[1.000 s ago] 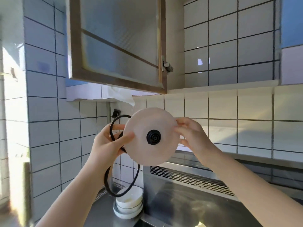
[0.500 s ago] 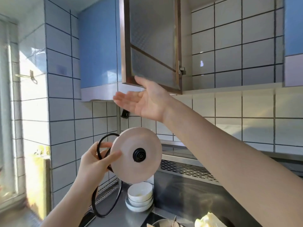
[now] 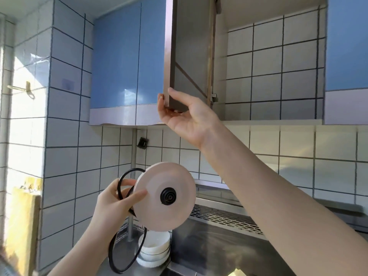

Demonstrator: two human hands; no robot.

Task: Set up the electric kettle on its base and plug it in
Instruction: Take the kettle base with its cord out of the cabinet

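Kettle base (image 3: 165,196) tilted on edge, connector facing camera, gripped by left hand (image 3: 113,200); right hand (image 3: 185,114) grasps cabinet door (image 3: 189,52).

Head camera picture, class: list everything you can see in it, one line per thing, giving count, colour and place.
kettle base: one, pale pink with a black centre connector, held up in the left hand
power cord: one, black, looping down from the base
cabinet door: one, brown-framed, open, above centre
blue cabinets: several, upper wall
stacked bowls: a few, white, on the counter below the base
wall tiles: many, white
left hand: one, gripping the base rim
right hand: one, fingers on the door's lower corner
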